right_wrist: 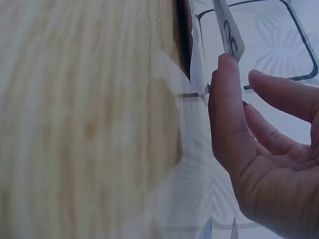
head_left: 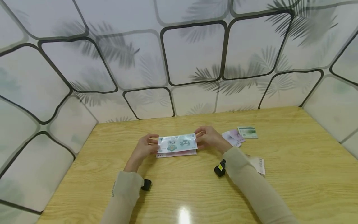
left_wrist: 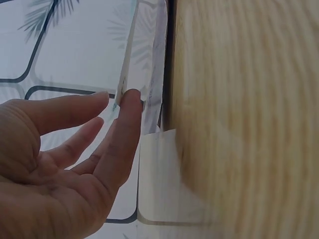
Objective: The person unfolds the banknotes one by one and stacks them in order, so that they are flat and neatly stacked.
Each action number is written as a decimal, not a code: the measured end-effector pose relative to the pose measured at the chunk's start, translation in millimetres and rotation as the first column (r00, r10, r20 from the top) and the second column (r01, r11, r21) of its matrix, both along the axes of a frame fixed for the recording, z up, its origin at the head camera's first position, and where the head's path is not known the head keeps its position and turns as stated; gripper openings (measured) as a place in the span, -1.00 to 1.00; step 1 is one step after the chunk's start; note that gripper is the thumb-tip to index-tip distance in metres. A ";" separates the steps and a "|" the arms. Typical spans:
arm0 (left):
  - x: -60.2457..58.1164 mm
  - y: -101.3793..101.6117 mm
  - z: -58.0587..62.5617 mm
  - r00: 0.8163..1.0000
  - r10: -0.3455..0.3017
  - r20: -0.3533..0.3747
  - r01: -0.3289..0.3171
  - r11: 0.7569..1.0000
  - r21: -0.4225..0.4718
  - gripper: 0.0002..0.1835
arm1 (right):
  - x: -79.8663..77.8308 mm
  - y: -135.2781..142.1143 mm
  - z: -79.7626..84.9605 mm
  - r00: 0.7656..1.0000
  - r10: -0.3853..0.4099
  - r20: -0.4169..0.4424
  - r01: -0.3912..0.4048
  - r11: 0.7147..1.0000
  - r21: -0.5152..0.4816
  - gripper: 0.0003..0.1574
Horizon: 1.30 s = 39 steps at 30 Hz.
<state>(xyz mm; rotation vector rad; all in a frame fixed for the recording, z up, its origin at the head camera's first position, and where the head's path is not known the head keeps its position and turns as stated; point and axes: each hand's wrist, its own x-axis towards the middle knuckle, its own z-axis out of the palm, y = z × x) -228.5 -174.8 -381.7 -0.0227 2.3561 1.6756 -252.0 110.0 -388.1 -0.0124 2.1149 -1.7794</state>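
Note:
A pale blue-green 50 banknote (head_left: 177,142) is held up lengthwise between my two hands. My left hand (head_left: 144,147) has its left end between thumb and index finger, and my right hand (head_left: 209,137) has its right end the same way. Just below it lies a pinkish 100 banknote (head_left: 179,153), mostly covered by the upper one. In the left wrist view, the note's edge passes between the thumb and the index fingertip (left_wrist: 130,99). From the right wrist, the note's corner shows behind the index fingertip (right_wrist: 228,62), with the thumb slightly apart.
Right of my right hand lie purple banknotes (head_left: 233,137) and a green banknote (head_left: 248,132) on the wooden table (head_left: 179,180). Another pale note (head_left: 259,165) is partly hidden by the right sleeve (head_left: 246,174). A patterned wall (head_left: 195,53) stands behind the table.

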 end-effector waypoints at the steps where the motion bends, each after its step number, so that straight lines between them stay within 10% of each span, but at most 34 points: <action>1: 0.0 0.0 -0.2 1.000 -0.007 0.003 0.007 1.000 -0.008 -0.45 | 0.3 0.6 -0.2 1.000 0.001 0.009 -0.001 1.000 -0.005 -0.49; 39: -5.5 -0.9 8.2 0.999 -0.026 0.043 0.031 0.992 -0.122 -0.47 | 4.8 13.0 4.5 0.996 0.092 -0.007 -0.092 0.996 -0.010 -0.43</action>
